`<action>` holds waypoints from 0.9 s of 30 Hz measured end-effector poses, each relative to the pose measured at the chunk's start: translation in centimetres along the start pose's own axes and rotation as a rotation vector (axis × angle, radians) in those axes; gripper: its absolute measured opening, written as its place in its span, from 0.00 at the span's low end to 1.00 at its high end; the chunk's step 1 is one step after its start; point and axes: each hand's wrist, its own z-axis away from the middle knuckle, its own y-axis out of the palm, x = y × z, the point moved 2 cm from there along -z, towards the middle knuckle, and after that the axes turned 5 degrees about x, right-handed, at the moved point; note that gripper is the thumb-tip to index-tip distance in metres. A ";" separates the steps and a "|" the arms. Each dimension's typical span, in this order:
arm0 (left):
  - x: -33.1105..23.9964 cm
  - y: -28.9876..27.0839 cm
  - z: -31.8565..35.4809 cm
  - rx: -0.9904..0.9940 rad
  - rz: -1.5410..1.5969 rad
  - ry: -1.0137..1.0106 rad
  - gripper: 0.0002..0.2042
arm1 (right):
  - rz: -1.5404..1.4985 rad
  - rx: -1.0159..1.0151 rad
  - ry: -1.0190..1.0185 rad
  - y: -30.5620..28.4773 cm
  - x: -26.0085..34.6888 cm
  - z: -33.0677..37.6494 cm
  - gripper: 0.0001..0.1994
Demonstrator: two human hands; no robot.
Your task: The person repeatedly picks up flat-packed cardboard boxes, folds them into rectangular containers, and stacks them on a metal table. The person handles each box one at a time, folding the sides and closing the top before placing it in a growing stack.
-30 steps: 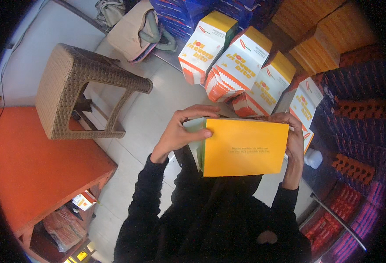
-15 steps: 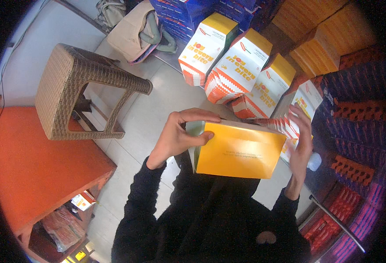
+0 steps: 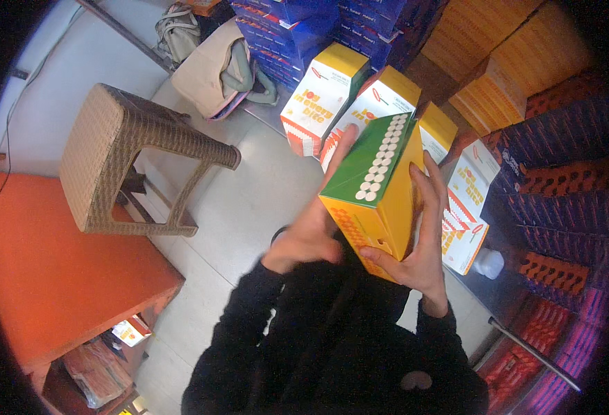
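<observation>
A yellow carton (image 3: 403, 178) with a green end panel is held tilted in front of my chest, the green panel with white dots facing up. My right hand (image 3: 422, 238) grips its right side, thumb on the lower yellow face and fingers along the upper part. My left hand (image 3: 308, 235) is at the carton's left side, slightly blurred. Its fingers stretch up beside the green panel and its thumb is apart from the carton. The carton partly covers those fingers. Just beyond stand white, yellow and orange cartons (image 3: 324, 97) in a row.
A brown woven-pattern plastic stool (image 3: 97, 159) stands at left by an orange table (image 3: 62, 277). Stacks of blue boxes (image 3: 284, 41) and yellow boxes (image 3: 491, 97) rise at the back. Dark patterned packs (image 3: 560, 187) line the right. A white bottle (image 3: 488, 263) lies near the right-hand cartons.
The carton has turned from its plain yellow face to show the green end, and is tilted upward. My right hand has closed on it; my left thumb has come off its face.
</observation>
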 end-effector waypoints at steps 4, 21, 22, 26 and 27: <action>1.3 2.3 -0.3 -0.143 -0.072 0.180 0.65 | -0.167 -0.019 0.029 0.6 1.1 -0.6 0.54; 0.8 4.9 -1.7 -0.126 0.005 0.311 0.60 | -0.442 -0.062 0.069 1.3 1.7 -0.8 0.68; 0.8 4.9 -1.6 -0.141 -0.018 0.297 0.59 | -0.508 -0.031 0.113 1.3 1.7 -0.8 0.67; 0.8 4.7 -1.1 -0.169 -0.114 0.196 0.55 | -0.544 0.080 0.296 1.1 2.0 -0.3 0.65; 0.8 4.5 -1.0 -0.163 -0.171 0.175 0.53 | -0.525 0.087 0.321 1.0 2.0 -0.1 0.64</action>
